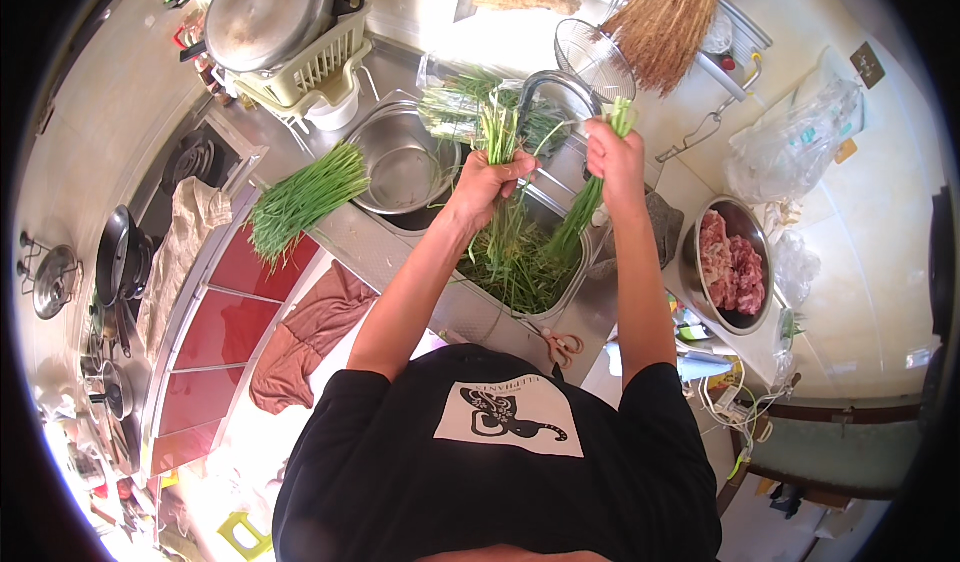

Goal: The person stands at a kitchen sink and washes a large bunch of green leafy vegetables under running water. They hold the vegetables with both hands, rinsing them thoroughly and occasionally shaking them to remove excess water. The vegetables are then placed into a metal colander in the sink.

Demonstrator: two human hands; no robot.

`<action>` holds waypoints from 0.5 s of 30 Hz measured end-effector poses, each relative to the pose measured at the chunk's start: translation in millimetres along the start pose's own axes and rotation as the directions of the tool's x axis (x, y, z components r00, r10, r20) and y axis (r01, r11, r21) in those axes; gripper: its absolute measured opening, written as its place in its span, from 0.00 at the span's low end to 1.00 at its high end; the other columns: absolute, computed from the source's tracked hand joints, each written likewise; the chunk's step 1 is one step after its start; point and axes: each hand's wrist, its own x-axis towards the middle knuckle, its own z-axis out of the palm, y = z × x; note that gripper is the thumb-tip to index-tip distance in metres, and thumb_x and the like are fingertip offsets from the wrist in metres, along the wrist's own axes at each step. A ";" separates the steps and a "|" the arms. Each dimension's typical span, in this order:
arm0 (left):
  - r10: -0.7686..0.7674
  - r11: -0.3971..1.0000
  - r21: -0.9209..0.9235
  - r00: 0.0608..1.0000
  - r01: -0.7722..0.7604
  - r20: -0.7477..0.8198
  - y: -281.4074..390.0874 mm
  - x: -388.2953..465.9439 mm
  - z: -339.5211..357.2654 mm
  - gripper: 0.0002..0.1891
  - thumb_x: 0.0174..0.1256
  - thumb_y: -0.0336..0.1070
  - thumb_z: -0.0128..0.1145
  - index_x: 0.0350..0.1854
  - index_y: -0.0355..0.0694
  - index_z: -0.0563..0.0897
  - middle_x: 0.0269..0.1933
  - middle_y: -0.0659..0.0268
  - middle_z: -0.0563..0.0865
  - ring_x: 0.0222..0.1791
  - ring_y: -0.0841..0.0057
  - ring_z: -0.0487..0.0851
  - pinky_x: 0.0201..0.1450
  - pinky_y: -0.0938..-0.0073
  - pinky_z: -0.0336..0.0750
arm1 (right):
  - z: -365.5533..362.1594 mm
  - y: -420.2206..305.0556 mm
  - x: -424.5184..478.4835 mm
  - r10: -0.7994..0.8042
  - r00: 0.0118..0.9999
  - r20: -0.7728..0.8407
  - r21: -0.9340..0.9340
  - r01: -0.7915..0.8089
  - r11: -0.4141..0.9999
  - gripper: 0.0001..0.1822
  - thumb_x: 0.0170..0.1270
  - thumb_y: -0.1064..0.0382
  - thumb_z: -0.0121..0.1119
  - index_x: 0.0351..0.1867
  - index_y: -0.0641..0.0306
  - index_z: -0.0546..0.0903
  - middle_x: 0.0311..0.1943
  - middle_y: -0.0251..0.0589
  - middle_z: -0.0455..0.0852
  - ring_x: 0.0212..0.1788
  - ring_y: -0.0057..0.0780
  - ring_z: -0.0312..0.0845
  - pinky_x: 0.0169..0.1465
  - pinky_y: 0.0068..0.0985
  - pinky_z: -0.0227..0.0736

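In my left hand [491, 183] is a bunch of green chives [498, 130], gripped near its pale stem ends, with loose blades trailing below. My right hand [616, 158] grips a second chive bunch [581, 213], its cut stems poking up above the fist and its leaves hanging down. Both hands are over a steel sink basin [581, 280] that holds a tangle of loose chive leaves [525, 269]. The chrome faucet [559, 80] arches behind and between my hands. A neat pile of chives [311, 202] lies on the counter to the left.
A steel pot [401, 160] sits left of the basin; bagged chives [465, 104] lie behind it. Scissors [561, 346] rest at the near counter edge. On the right stands a bowl [690, 277] of raw meat [731, 265]. A dish rack [307, 74] carries a large lidded pot [262, 18].
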 end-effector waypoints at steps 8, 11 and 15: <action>-0.052 0.994 -0.093 0.998 0.055 0.043 1.0 -2.6 -10.0 0.03 0.57 0.29 0.63 0.32 0.36 0.84 0.35 0.60 0.86 0.23 0.85 0.73 0.23 0.85 0.62 | -17.4 -7.3 2.5 0.117 0.993 0.034 -0.397 -0.094 0.913 0.10 0.52 0.61 0.66 0.22 0.61 0.77 0.12 0.21 0.64 0.13 0.11 0.56 0.17 0.15 0.49; -0.059 0.992 -0.111 0.997 0.065 0.058 -2.7 -0.7 -10.5 0.04 0.58 0.28 0.63 0.33 0.36 0.83 0.35 0.60 0.86 0.23 0.85 0.72 0.23 0.85 0.62 | -17.9 1.1 0.8 0.187 0.973 0.135 -0.506 -0.094 0.857 0.11 0.51 0.58 0.66 0.28 0.64 0.80 0.14 0.23 0.68 0.15 0.13 0.59 0.19 0.17 0.52; -0.039 0.990 -0.131 0.997 0.047 0.064 -1.4 -2.3 -5.4 0.03 0.58 0.27 0.61 0.34 0.36 0.82 0.33 0.62 0.86 0.22 0.85 0.71 0.23 0.85 0.62 | -6.7 -2.4 -7.0 0.244 0.948 0.206 -0.452 -0.129 0.883 0.12 0.55 0.59 0.64 0.35 0.65 0.83 0.17 0.24 0.72 0.18 0.12 0.61 0.21 0.17 0.54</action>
